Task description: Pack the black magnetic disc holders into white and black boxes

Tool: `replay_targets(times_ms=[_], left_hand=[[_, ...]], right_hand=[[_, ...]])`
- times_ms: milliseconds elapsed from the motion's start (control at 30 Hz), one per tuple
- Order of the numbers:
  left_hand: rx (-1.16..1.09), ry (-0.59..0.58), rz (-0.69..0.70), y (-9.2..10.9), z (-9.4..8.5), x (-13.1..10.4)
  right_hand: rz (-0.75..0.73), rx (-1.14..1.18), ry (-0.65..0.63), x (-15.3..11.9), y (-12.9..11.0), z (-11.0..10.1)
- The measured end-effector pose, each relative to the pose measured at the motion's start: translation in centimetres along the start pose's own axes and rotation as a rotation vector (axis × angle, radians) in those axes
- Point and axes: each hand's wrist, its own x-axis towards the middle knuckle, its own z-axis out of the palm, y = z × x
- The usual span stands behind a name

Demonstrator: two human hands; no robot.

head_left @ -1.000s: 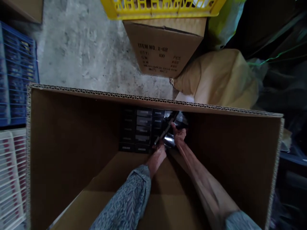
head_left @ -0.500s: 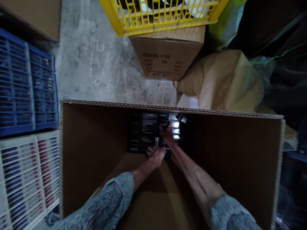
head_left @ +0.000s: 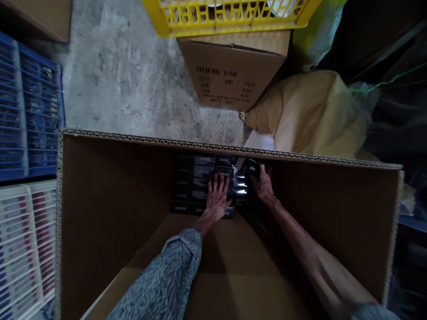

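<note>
Deep inside a large open cardboard carton (head_left: 116,226), rows of small black boxes (head_left: 182,195) are packed side by side. My left hand (head_left: 218,198) lies on these boxes with its fingers spread, holding nothing. To the right of it, my right hand (head_left: 265,184) has its fingers closed round one small black box (head_left: 251,168), which sits tilted at the right end of the rows. Shadow hides the floor of the carton to the right of that hand.
Beyond the carton's far wall stands a printed cardboard box (head_left: 230,73) under a yellow crate (head_left: 227,24). A brown sack (head_left: 313,115) lies to the right of it. A blue crate (head_left: 40,111) and a white crate (head_left: 30,249) stand at the left.
My left hand has opened flat over the boxes, shifting slightly up. My right hand has moved right and now grips a small black box. The view has shifted a little.
</note>
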Motion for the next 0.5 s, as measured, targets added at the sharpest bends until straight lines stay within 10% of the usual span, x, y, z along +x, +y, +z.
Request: replay_targets(times_ms=[267, 500], left_hand=[[0.013, 0.056, -0.006, -0.4, 0.1, -0.1], [-0.003, 0.167, -0.491, -5.7, -2.5, -1.9]], right_hand=[[0.163, 0.317, -0.138, 1.7, -6.6, 5.3], [0.393, 0.480, -0.218, -4.3, -5.7, 5.5]])
